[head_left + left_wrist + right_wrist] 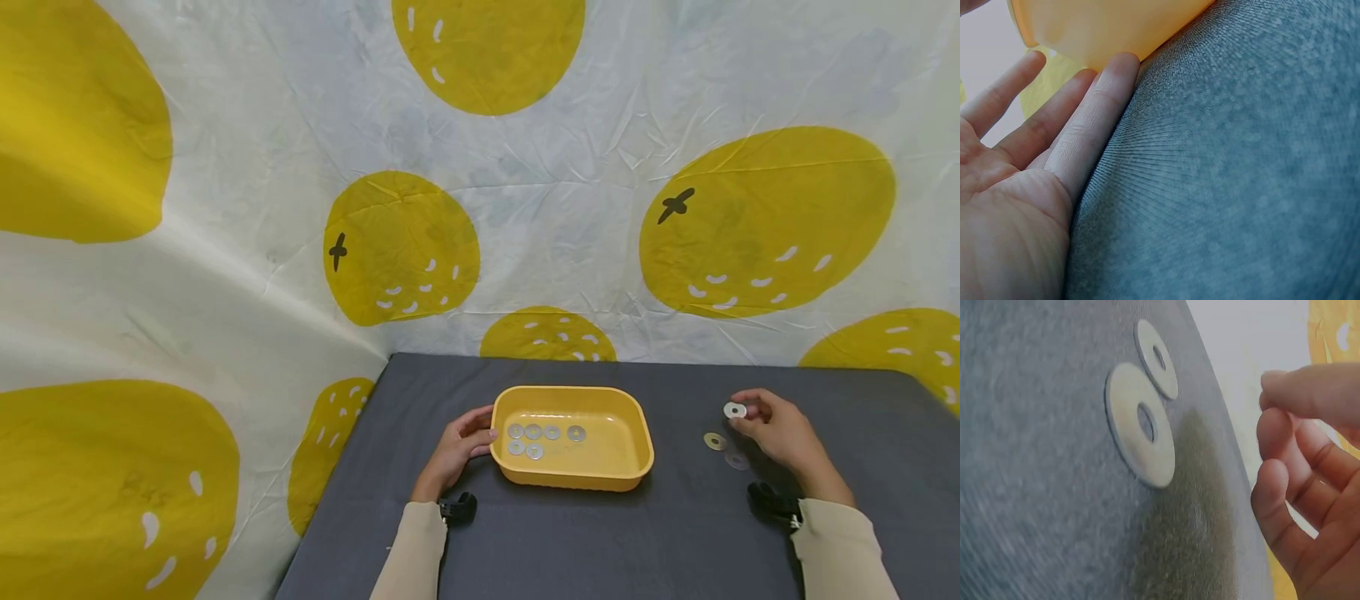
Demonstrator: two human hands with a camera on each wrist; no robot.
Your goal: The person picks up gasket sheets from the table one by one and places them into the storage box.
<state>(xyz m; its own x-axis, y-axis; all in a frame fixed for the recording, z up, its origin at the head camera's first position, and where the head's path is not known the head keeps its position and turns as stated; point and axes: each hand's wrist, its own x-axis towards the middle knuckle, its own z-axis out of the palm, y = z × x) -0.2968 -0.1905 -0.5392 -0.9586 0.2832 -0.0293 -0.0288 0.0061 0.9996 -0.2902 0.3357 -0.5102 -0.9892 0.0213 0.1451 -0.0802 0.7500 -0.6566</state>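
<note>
In the head view, a yellow plastic tray (611, 450) stands on the table, with several flat metal washers (534, 452) lying inside, mostly toward its left end. My left hand (459, 446) touches the tray's left end; fairly straight fingers (1085, 134) meet the outer wall in the left wrist view. Right of the tray, my right hand (780, 429) pinches a silver washer (727, 411) between thumb and fingers, above the table. The right wrist view hides that washer behind the fingertips. Below lie a brassy-looking washer (708, 442) and a greyer washer (742, 463), close together.
Dark grey cloth (600, 542) covers the table. At the back and left hangs a pale curtain (555, 250) printed with large yellow fruit. Each wrist wears a black strap, and the sleeves are beige.
</note>
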